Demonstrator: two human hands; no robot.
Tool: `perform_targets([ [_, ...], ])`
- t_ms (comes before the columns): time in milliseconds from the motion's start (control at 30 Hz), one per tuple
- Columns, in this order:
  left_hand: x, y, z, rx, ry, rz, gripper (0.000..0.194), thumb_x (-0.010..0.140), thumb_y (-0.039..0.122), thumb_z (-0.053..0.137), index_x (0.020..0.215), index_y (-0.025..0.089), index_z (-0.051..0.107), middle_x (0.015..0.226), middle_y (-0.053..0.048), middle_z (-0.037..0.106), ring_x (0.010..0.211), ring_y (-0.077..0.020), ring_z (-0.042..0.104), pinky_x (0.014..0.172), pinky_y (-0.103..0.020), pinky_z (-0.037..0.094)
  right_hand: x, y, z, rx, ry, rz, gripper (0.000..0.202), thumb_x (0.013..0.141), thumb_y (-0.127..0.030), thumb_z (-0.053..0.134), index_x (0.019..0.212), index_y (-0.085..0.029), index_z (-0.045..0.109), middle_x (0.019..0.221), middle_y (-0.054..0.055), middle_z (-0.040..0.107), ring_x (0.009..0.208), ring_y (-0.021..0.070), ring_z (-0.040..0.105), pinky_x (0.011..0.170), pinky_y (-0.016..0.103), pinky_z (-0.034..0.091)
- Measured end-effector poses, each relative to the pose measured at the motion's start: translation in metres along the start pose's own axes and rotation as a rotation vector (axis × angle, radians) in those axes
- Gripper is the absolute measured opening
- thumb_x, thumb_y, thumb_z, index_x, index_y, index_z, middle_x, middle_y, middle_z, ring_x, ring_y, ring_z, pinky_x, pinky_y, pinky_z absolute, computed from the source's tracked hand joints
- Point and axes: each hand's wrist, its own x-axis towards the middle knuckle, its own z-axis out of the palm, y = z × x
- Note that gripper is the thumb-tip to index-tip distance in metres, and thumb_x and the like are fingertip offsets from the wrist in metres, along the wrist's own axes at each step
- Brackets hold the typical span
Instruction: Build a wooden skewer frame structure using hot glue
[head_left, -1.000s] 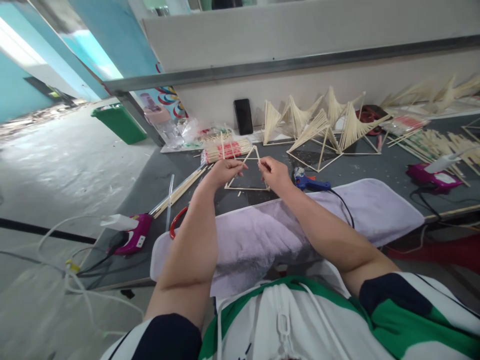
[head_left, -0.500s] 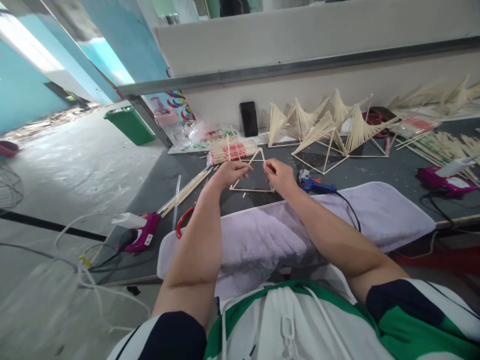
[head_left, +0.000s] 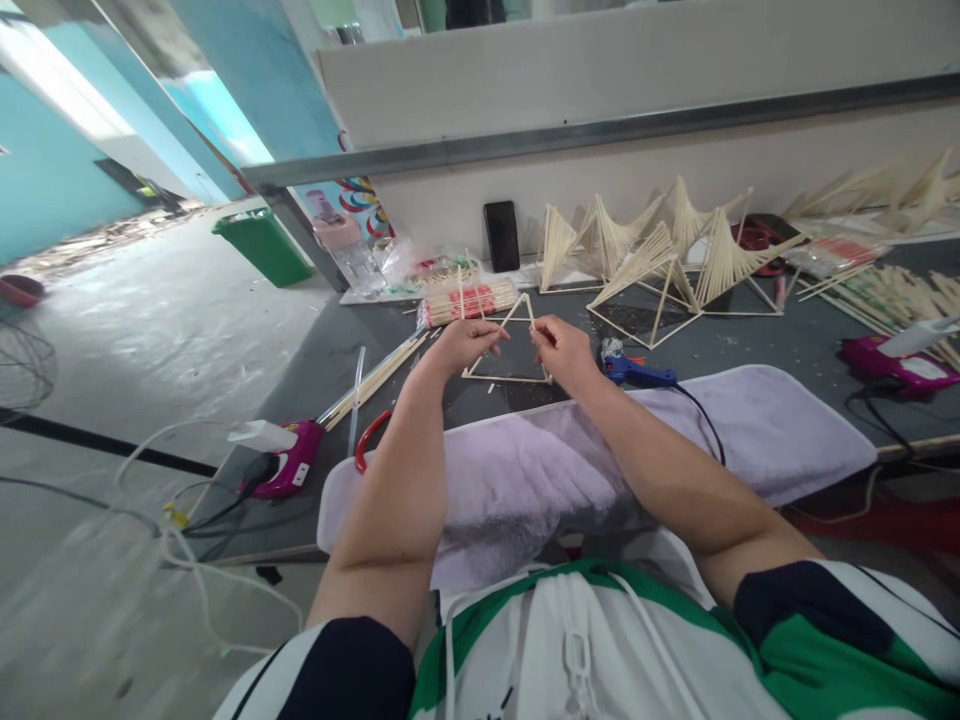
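A small frame of thin wooden sticks (head_left: 510, 379) stands on the dark tabletop, its joined peak rising between my hands. My left hand (head_left: 469, 346) pinches the stick on its left side, fingers closed. On the other side, my right hand (head_left: 561, 347) has thumb and fingertips closed on the right-hand stick just below the peak. Just right of my right hand lies a blue glue gun (head_left: 637, 373). A packet of wooden sticks (head_left: 480, 300) with red wrapping sits behind my left hand.
Several fan-shaped stick models (head_left: 660, 250) stand at the back right. A phone (head_left: 502, 236) leans on the wall. Purple power strips (head_left: 289, 465) with cables lie at both sides. A lilac towel (head_left: 555, 460) covers the front edge. Loose sticks (head_left: 375, 380) lie left.
The whole view has shifted slightly. Both hands keep the same pinch on the stick frame, with nothing else visibly moved.
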Motion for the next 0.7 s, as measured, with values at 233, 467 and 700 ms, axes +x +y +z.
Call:
perform_targets([
  [233, -0.0013, 0.0019, 0.0005, 0.014, 0.006, -0.023, 0.038, 0.082, 0.042, 0.055, 0.099, 0.014, 0.075, 0.071, -0.002, 0.071, 0.053, -0.0098, 0.048, 0.056, -0.023, 0.036, -0.0005, -0.0006, -0.0007, 0.001, 0.0, -0.007, 0.015, 0.089, -0.032, 0.049, 0.088, -0.024, 0.061, 0.074, 0.0, 0.066, 0.062, 0.0155, 0.063, 0.065, 0.027, 0.047],
  [467, -0.0009, 0.0011, 0.0024, -0.001, 0.018, -0.022, 0.035, 0.083, 0.038, 0.055, 0.098, 0.014, 0.076, 0.068, -0.001, 0.069, 0.055, -0.0088, 0.046, 0.055, -0.021, 0.036, -0.0012, 0.0007, -0.0015, -0.001, 0.005, -0.014, 0.016, 0.089, -0.034, 0.05, 0.088, -0.023, 0.062, 0.075, 0.0, 0.066, 0.061, 0.0153, 0.063, 0.065, 0.028, 0.047],
  [700, -0.0002, 0.0002, 0.0037, 0.0, 0.025, -0.02, 0.032, 0.084, 0.035, 0.055, 0.098, 0.015, 0.076, 0.07, -0.002, 0.07, 0.055, -0.0091, 0.049, 0.057, -0.022, 0.037, -0.0006, 0.0023, -0.0006, 0.01, 0.013, -0.002, 0.016, 0.088, -0.034, 0.05, 0.089, -0.024, 0.062, 0.074, 0.0, 0.065, 0.061, 0.0154, 0.062, 0.064, 0.028, 0.048],
])
